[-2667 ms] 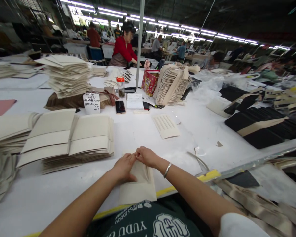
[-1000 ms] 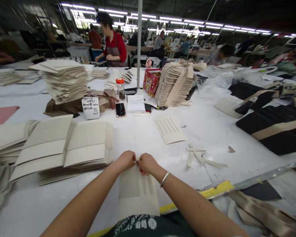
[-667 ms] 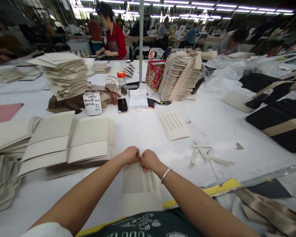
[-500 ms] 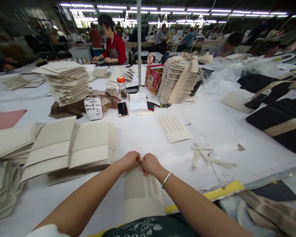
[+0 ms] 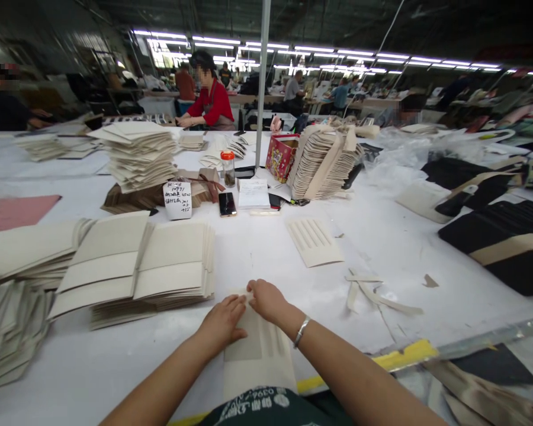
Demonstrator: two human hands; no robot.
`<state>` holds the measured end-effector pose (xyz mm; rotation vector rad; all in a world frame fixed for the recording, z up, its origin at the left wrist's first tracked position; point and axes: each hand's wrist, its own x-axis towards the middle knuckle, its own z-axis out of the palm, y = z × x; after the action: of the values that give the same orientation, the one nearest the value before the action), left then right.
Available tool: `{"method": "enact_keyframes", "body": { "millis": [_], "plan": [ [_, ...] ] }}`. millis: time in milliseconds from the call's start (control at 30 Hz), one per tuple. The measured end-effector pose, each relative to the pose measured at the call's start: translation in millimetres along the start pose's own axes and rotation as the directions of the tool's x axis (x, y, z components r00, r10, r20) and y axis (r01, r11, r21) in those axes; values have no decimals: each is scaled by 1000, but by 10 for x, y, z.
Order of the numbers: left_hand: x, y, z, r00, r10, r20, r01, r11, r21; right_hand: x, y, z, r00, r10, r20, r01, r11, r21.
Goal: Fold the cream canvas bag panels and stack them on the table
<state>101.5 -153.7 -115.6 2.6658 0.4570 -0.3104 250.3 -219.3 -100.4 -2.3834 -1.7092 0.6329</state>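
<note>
A cream-coloured flat panel (image 5: 258,374) lies on the white table close to my body, with a greyer rectangular piece (image 5: 244,350) on its left part and raised strips along its right part. My left hand (image 5: 222,324) rests flat on the panel's upper left, fingers stretched and thumb apart. At the panel's far edge, my right hand (image 5: 267,300) has its fingers curled and pinched on the material; the exact grip is partly hidden. A silver bracelet (image 5: 301,331) is on my right wrist. A similar panel with raised strips (image 5: 314,241) lies ahead to the right.
Stacked cream pieces (image 5: 169,260) stand at left, with a taller stack (image 5: 137,155) behind. A phone (image 5: 227,204), an orange-lidded jar (image 5: 228,168) and a paper pad (image 5: 253,193) lie ahead. Loose strips (image 5: 373,290) and black pieces (image 5: 506,225) are at right. A co-worker (image 5: 211,97) stands across.
My hands were together, pinching at the panel's far edge. My left hand has since drawn back and spread flat on the panel, while my right stays at the edge. The view has tilted up slightly.
</note>
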Motion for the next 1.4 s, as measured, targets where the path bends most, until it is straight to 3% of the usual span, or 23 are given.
{"method": "enact_keyframes", "body": {
  "millis": [167, 300, 400, 467, 533, 600, 667, 700, 733, 767, 867, 933, 1000, 1067, 1167, 1400],
  "plan": [
    [41, 23, -66, 1000, 15, 8, -15, 999, 35, 154, -96, -71, 981, -44, 190, 65, 992, -107],
    [13, 26, -49, 999, -46, -18, 45, 999, -21, -11, -105, -50, 949, -131, 286, 163, 983, -89],
    [-59, -9, -7, 999, -35, -30, 31, 993, -111, -161, -82, -44, 964, -213, 157, 215, 977, 0],
    [-100, -24, 14, 1000, -4, -20, 1, 990, -144, -256, -98, -56, 981, -192, 19, 190, 980, 53],
    [-120, -21, 24, 1000, -13, -1, 13, 991, -137, -436, -155, -58, 987, -157, -11, 158, 982, 102],
    [-125, -7, 26, 999, -40, 10, 41, 992, -118, -743, -235, -29, 957, -241, 161, 205, 956, 212],
    [-130, 2, 26, 999, -46, 15, 47, 992, -114, -1109, -303, 31, 823, -421, 381, 245, 869, 429],
    [-136, 0, 29, 999, -46, 11, 47, 992, -116, -1266, -323, 66, 799, -453, 396, 205, 823, 530],
    [-143, -7, 34, 999, -40, 6, 41, 992, -119, -1379, -330, 102, 803, -463, 376, 159, 774, 613],
    [-151, -18, 42, 1000, -28, -4, 28, 992, -125, -1435, -325, 135, 846, -428, 319, 113, 728, 676],
    [-150, -60, 74, 998, 8, -58, -17, 987, -159, -1224, -242, 193, 982, -151, 114, 9, 638, 770],
    [-112, -73, 78, 992, -28, -125, 4, 982, -186, -864, -161, 195, 997, 71, 25, -66, 672, 738],
    [-42, -63, 55, 978, -96, -188, 61, 980, -188, -477, -90, 184, 982, 182, -52, -115, 790, 602],
    [52, -38, 6, 965, -152, -215, 118, 980, -163, -167, -43, 183, 982, 171, -74, -129, 910, 394],
    [205, -12, -84, 956, -216, -197, 189, 971, -147, 79, -27, 205, 988, 155, -14, -151, 975, 161],
    [483, -70, -230, 963, -255, -89, 241, 960, -142, 139, -77, 182, 975, 215, 54, -219, 972, 87]
  ]
}}
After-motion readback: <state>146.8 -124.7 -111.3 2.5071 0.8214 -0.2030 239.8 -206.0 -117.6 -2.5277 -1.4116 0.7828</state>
